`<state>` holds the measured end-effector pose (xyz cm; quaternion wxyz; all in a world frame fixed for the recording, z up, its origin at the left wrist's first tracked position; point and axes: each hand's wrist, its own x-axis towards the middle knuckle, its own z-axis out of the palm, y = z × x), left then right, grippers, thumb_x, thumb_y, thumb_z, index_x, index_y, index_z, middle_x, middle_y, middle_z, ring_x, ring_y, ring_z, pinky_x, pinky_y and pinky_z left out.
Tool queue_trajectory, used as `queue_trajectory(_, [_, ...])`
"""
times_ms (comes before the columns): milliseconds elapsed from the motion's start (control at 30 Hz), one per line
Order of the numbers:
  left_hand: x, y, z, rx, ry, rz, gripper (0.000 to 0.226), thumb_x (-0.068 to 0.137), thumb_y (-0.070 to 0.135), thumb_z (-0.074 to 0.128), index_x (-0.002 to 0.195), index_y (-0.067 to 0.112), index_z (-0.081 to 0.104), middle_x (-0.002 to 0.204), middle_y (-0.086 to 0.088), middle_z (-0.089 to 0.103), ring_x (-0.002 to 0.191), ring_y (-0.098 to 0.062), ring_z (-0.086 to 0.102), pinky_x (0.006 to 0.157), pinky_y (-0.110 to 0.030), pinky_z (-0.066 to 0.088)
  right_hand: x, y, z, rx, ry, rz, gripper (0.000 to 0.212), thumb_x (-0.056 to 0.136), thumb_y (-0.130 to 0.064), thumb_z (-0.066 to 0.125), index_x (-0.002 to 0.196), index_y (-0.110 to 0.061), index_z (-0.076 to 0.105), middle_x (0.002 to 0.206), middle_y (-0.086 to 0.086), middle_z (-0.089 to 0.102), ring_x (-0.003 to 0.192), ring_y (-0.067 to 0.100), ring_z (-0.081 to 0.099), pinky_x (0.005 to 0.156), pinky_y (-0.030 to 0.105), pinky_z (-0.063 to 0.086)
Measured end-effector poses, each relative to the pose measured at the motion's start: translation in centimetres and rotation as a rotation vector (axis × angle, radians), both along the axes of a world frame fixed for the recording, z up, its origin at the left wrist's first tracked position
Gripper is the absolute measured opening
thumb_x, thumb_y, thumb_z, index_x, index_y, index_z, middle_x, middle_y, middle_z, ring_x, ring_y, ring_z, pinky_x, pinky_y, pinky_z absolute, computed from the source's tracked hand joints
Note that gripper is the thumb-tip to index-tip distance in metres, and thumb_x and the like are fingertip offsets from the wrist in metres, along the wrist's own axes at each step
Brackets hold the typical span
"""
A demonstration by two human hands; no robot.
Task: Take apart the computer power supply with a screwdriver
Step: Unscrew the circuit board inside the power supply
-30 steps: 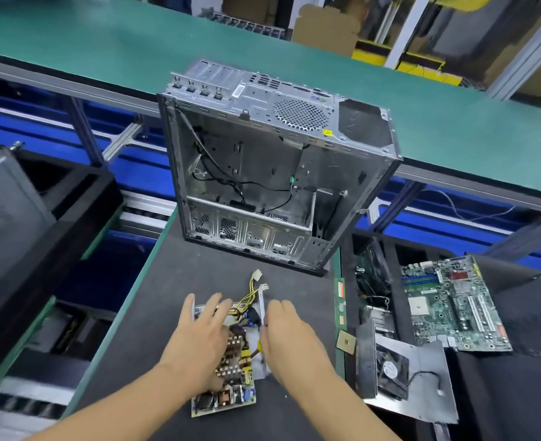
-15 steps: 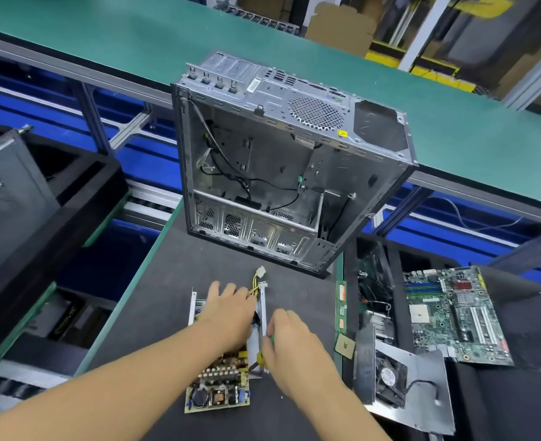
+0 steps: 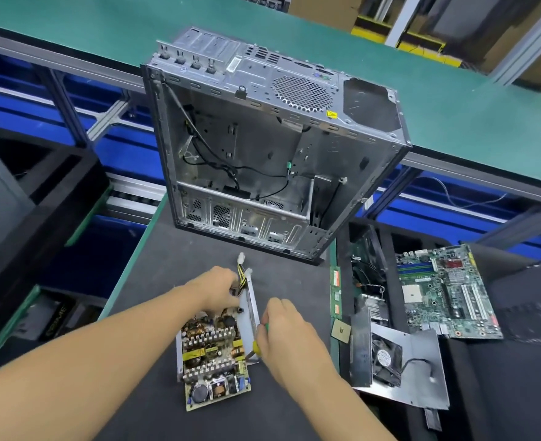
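Dark grey mat (image 3: 167, 265) covers the bench, with a green conveyor belt (image 3: 103, 27) running behind it. The left hand (image 3: 216, 292) has its fingers curled round the yellow-and-black wire bundle (image 3: 241, 280) at the far end of the power supply (image 3: 213, 354). The supply lies opened up on the near part of the mat, circuit board showing. The right hand (image 3: 286, 332) is wrapped round the screwdriver (image 3: 256, 346). Only bits of its yellow and green handle peek out, and the tip is hidden by the supply's right metal wall (image 3: 251, 308). Two white connectors (image 3: 240, 258) sit on the wires. Further out there's one gutted computer case (image 3: 262, 154) with a yellow sticker (image 3: 331, 114) too small to read. To the right are one motherboard (image 3: 444, 294), one fan (image 3: 385, 358) and one CPU chip (image 3: 341, 331).
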<state>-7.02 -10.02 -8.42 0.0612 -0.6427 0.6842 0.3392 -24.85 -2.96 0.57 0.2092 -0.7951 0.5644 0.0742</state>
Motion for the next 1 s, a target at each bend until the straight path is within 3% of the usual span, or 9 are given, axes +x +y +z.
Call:
queue_trajectory(67, [-0.3, 0.3, -0.3, 0.008, -0.052, -0.053, 0.016, 0.094, 0.027, 0.055, 0.096, 0.012, 0.06, 0.11, -0.011, 0.063, 0.093, -0.026, 0.058, 0.078, -0.035, 0.047, 0.1, 0.0, 0.0, -0.007, 0.009, 0.009, 0.011, 0.101, -0.027, 0.04, 0.108, -0.019, 0.042, 0.109, 0.0, 0.046, 0.072, 0.024, 0.043, 0.063, 0.03, 0.03])
queue_trajectory(200, [-1.5, 0.5, -0.9, 0.038, -0.238, -0.078, 0.024, 0.095, 0.02, 0.051, 0.116, 0.013, 0.06, 0.122, -0.008, 0.054, 0.109, -0.032, 0.06, 0.09, -0.045, 0.052, 0.3, 0.0, -0.1, -0.012, 0.012, 0.003, 0.01, 0.101, -0.027, 0.04, 0.107, -0.019, 0.043, 0.108, -0.001, 0.047, 0.071, 0.023, 0.044, 0.057, 0.029, 0.029])
queue_trajectory(400, [-2.6, -0.2, -1.8, -0.08, -0.48, -0.113, 0.033, 0.09, 0.01, 0.06, 0.122, 0.018, 0.059, 0.124, -0.002, 0.059, 0.117, -0.027, 0.056, 0.079, -0.036, 0.04, 0.4, 0.0, -0.2, -0.015, 0.017, -0.017, 0.01, 0.101, -0.027, 0.04, 0.106, -0.019, 0.042, 0.107, 0.0, 0.046, 0.072, 0.025, 0.044, 0.063, 0.032, 0.032])
queue_trajectory(700, [-1.3, -0.2, -3.0, -0.111, -0.32, -0.124, 0.025, 0.092, 0.018, 0.061, 0.117, 0.019, 0.064, 0.121, -0.002, 0.052, 0.115, -0.026, 0.054, 0.091, -0.042, 0.049, 0.5, -0.3, -0.3, -0.01, -0.008, -0.024, 0.01, 0.101, -0.027, 0.039, 0.105, -0.019, 0.043, 0.105, 0.0, 0.047, 0.074, 0.026, 0.045, 0.065, 0.032, 0.033])
queue_trajectory(1000, [0.2, -0.1, -3.8, -0.16, -0.147, -0.22, 0.007, 0.096, 0.022, 0.056, 0.098, 0.025, 0.062, 0.107, 0.003, 0.036, 0.111, -0.021, 0.047, 0.075, -0.035, 0.038, 0.4, -0.3, -0.6, -0.01, -0.037, -0.035, 0.009, 0.1, -0.029, 0.04, 0.103, -0.02, 0.042, 0.102, -0.001, 0.047, 0.085, 0.026, 0.055, 0.067, 0.031, 0.035])
